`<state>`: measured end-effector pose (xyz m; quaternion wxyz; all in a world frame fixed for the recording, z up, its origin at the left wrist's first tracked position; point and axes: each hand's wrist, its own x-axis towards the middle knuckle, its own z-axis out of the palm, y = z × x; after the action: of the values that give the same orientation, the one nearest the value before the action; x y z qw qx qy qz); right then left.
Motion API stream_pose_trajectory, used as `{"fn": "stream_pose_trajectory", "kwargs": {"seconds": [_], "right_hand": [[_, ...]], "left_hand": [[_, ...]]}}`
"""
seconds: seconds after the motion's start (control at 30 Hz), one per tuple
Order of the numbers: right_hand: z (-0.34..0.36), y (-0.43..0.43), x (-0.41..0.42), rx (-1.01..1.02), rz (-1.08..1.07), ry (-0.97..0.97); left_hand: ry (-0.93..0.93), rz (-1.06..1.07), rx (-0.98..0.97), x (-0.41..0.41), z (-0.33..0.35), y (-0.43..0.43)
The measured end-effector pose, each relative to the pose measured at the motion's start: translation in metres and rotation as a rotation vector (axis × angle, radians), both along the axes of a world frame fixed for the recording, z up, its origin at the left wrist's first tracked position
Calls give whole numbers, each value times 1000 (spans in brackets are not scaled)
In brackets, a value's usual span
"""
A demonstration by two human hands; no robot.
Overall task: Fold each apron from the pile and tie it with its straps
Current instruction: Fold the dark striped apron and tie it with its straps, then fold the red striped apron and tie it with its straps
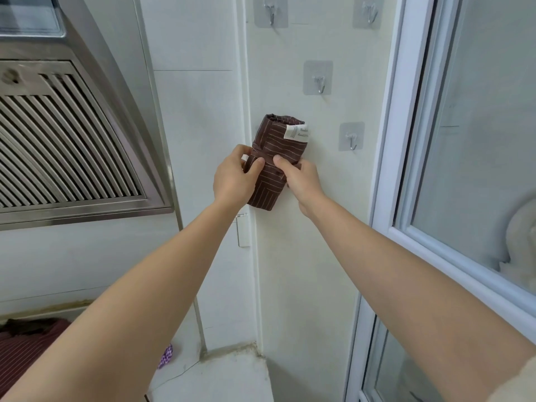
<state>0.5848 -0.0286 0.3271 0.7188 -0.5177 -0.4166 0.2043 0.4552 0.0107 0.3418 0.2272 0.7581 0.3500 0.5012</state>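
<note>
My left hand (235, 178) and right hand (301, 181) both gripped one rolled brown striped apron (271, 140) at its middle, fingers curled. Four wall hooks (319, 82) hung: three above the apron, one just right of it.

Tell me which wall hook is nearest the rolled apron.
The lowest adhesive hook, level with the white label on the rolled striped apron, just to its right. The other three hooks sit higher on the wall.

range hood (72, 140) left | four wall hooks (319, 84) | window frame (387, 146) right
</note>
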Motion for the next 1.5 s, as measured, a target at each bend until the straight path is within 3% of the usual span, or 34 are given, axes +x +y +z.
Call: {"fn": "stream_pose_trajectory", "kwargs": {"seconds": [0.23, 0.37, 0.77, 0.93, 1.2, 1.3, 1.5], "right_hand": [[-13, -10, -6, -63, 45, 60], [-39, -21, -7, -248, 140, -6], [-131, -42, -73, -552, 411, -70], [-184, -36, -125, -708, 552, -117], [-298, 3, -241, -998, 729, -204], [-326, 38, -306, -1008, 713, -226], [-349, 104, -418, -837, 691, -277]], "left_hand": [[60, 14, -53, -5, -5, -10], [174, 37, -123, -14, -19, -11], [231, 85, -384, -73, -120, -37], [278, 171, -543, -147, -201, -33], [538, 331, -745, -326, -350, -30], [660, 443, -752, -401, -379, -14], [596, 661, -719, -490, -395, 31]]}}
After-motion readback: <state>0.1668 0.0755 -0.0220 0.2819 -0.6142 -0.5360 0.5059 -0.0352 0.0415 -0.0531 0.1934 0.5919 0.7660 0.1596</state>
